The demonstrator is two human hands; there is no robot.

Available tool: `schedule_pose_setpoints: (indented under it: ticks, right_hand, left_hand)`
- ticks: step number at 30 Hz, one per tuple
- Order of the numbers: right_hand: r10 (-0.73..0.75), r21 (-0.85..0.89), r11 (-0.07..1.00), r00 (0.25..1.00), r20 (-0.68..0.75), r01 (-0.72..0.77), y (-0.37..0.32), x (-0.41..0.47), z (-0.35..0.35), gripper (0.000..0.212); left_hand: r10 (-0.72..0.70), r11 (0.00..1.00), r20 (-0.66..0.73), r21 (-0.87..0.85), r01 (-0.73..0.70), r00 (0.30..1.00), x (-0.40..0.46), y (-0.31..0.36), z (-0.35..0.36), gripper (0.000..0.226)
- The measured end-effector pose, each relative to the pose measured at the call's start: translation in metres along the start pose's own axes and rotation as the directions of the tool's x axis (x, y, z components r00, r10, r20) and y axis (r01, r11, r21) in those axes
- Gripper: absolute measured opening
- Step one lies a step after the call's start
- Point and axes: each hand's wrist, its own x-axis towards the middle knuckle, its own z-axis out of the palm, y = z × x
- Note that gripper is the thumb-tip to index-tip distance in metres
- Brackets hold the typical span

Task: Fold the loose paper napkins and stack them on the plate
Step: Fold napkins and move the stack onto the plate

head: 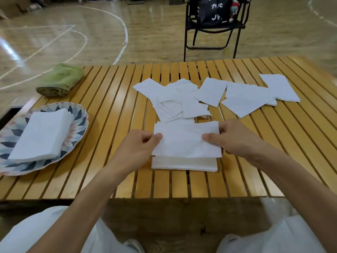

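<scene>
A white paper napkin [186, 141] is held just above the slatted table, its far half folded toward me. My left hand [138, 148] pinches its left edge and my right hand [231, 137] pinches its right edge. Under it lies a small pile of folded napkins [184, 164]. Several loose white napkins [175, 99] are scattered further back, with more loose napkins at the right [246, 99]. At the left stands a patterned plate [76, 117] bearing a stack of folded napkins [42, 134].
A rolled green cloth [60, 80] lies at the table's [113, 110] back left corner. A black folding chair [215, 24] with a dark bag stands beyond the table on the wooden gym floor. My knees in white show below the front edge.
</scene>
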Motion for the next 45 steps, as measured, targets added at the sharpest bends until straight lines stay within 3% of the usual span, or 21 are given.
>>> schedule_pose_setpoints:
  ticks: [6,15,21,24,27,30,33,38,42,45]
  right_hand:
    - [0.064,-0.256,0.965,0.997,0.034,-0.053,0.002,0.001,0.005,0.017]
    - [0.079,-0.411,0.909,0.997,0.013,-0.067,0.008,0.006,0.012,0.015]
    - [0.091,-0.468,0.879,0.996,-0.012,-0.086,0.004,0.004,0.015,0.018]
    - [0.071,-0.568,0.818,0.995,-0.067,-0.097,0.006,0.003,0.014,0.034]
    - [-0.073,-0.639,0.769,0.995,-0.069,0.012,0.007,0.003,0.013,0.059]
    - [-0.159,-0.652,0.748,0.987,0.012,0.128,0.006,0.003,0.018,0.074]
    - [-0.115,-0.714,0.688,0.991,0.066,0.128,0.006,0.007,0.022,0.061]
    - [-0.022,-0.679,0.729,0.994,0.107,0.089,0.002,0.013,0.021,0.037]
    - [-0.082,-0.534,0.833,0.987,0.14,0.145,0.003,0.011,0.024,0.025]
    - [-0.238,-0.414,0.861,0.953,0.188,0.296,-0.001,0.008,0.026,0.027]
  left_hand:
    - [-0.014,0.979,0.009,0.204,0.012,1.0,-0.001,-0.01,0.001,0.047]
    - [-0.03,0.94,0.01,0.34,0.025,0.999,-0.001,-0.016,0.01,0.042]
    - [-0.022,0.905,-0.059,0.422,0.045,0.998,-0.002,-0.017,0.016,0.036]
    - [0.02,0.837,-0.131,0.545,0.055,0.991,-0.004,-0.014,0.018,0.025]
    - [0.23,0.757,-0.129,0.646,-0.095,0.965,-0.005,-0.009,0.019,0.016]
    - [0.382,0.693,0.091,0.63,-0.35,0.92,-0.003,-0.006,0.023,0.029]
    - [0.349,0.647,0.206,0.652,-0.394,0.914,-0.003,-0.006,0.029,0.03]
    - [0.345,0.65,0.231,0.64,-0.409,0.91,0.001,-0.008,0.027,0.031]
    - [0.433,0.686,0.148,0.585,-0.432,0.889,0.002,-0.01,0.03,0.043]
    - [0.472,0.713,0.132,0.525,-0.465,0.872,0.01,-0.003,0.029,0.057]
